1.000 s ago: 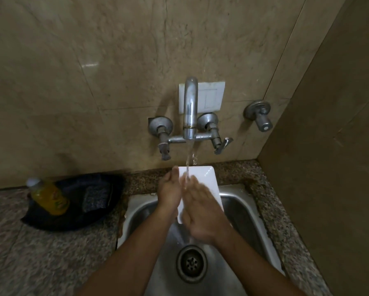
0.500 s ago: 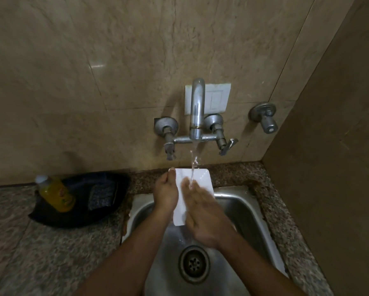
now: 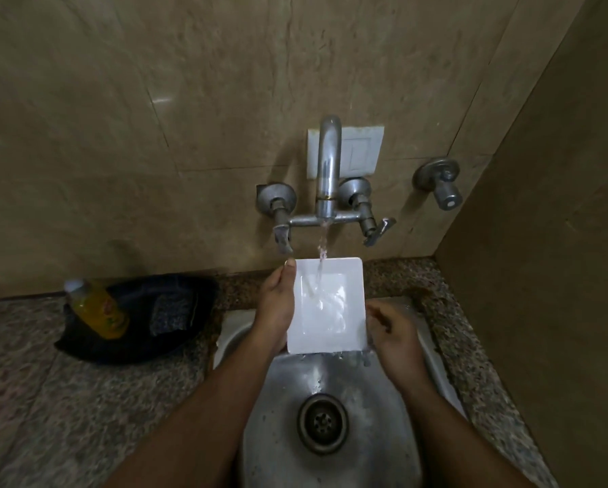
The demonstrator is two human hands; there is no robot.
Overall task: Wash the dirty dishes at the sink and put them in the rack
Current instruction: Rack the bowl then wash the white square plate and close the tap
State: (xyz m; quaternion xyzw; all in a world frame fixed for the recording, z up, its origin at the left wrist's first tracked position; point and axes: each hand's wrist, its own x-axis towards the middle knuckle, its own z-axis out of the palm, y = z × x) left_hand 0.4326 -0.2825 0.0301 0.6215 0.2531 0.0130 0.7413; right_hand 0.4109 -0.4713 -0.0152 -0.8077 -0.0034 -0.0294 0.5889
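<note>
Both hands, left hand (image 3: 276,304) and right hand (image 3: 394,332), fingers pinching white plate (image 3: 327,308) edges above sink (image 3: 334,378).

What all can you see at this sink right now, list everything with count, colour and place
plate: one, white, rectangular, under the tap stream
tap: one, steel, on the wall, running
wall valve: one, steel, right of the tap
switch plate: one, white, behind the spout
sink: one, steel, drain at centre
bottle: one, yellow, in the black tray
tray: one, black, left counter
scrub pad: one, dark, in the tray
left hand: holds the plate's left edge
right hand: holds its right edge
</note>
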